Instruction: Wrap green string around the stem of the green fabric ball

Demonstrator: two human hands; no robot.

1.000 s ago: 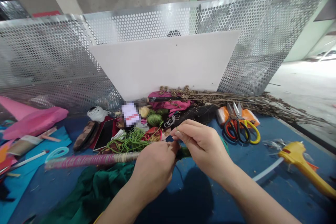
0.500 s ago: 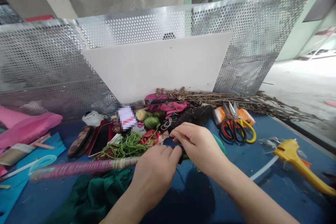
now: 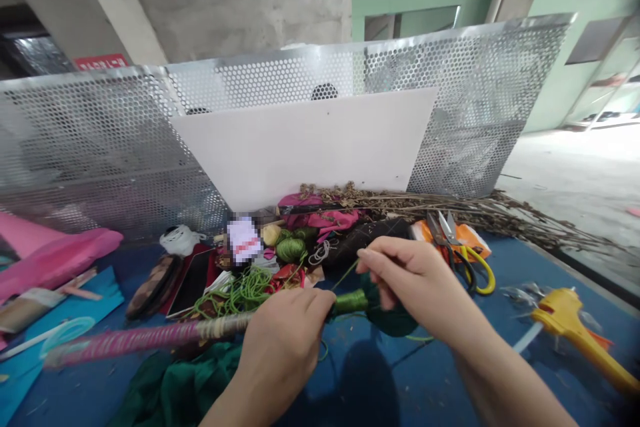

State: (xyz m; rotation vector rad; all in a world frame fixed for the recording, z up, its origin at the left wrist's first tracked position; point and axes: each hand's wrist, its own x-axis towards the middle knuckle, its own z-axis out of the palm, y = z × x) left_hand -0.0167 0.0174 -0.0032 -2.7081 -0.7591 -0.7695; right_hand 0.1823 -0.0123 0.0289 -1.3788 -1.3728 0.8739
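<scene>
A long rod [image 3: 135,341], wrapped in pink and cream strips, lies across the front with my left hand [image 3: 291,328] closed round its right part. Beyond that hand, green thread [image 3: 351,302] is wound round the rod, next to a dark green cloth bundle [image 3: 393,320] at its end. My right hand [image 3: 400,273] pinches a thin green thread above the bundle; the thread runs taut down to the rod beside my left hand. Part of the bundle is hidden behind my right hand.
Tangled green cord [image 3: 245,290] and yarn balls [image 3: 291,249] lie behind my left hand. Scissors [image 3: 465,260] and a yellow glue gun [image 3: 570,320] are to the right. Dried stems [image 3: 440,203] lie along the back, before a white board [image 3: 315,147]. Green fabric [image 3: 180,387] lies front left.
My right hand has moved up and right, away from my left hand, drawing out the green thread. The green winding and cloth bundle now show between the hands.
</scene>
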